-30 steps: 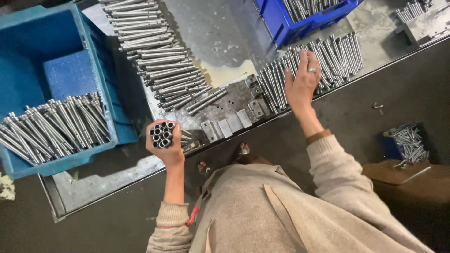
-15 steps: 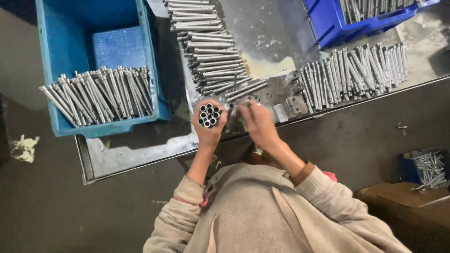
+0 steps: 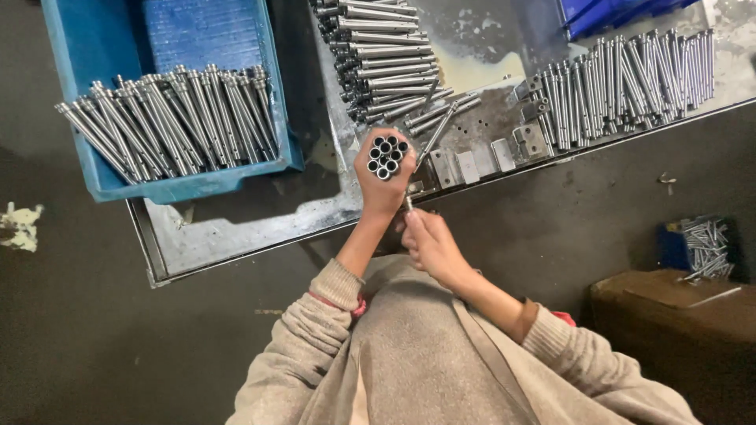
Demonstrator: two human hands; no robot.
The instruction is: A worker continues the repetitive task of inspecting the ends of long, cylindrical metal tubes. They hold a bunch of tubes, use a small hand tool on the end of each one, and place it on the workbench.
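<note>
A single head-worn camera looks almost straight down from above the person, close enough that their shoulders and sleeves fill the lower frame. The metal surface (image 3: 236, 236) lies tilted across the upper half, its near edge running diagonally from lower left to upper right. Dark floor (image 3: 79, 338) shows on both sides. With only this one view, nothing overlaps with another camera.
</note>
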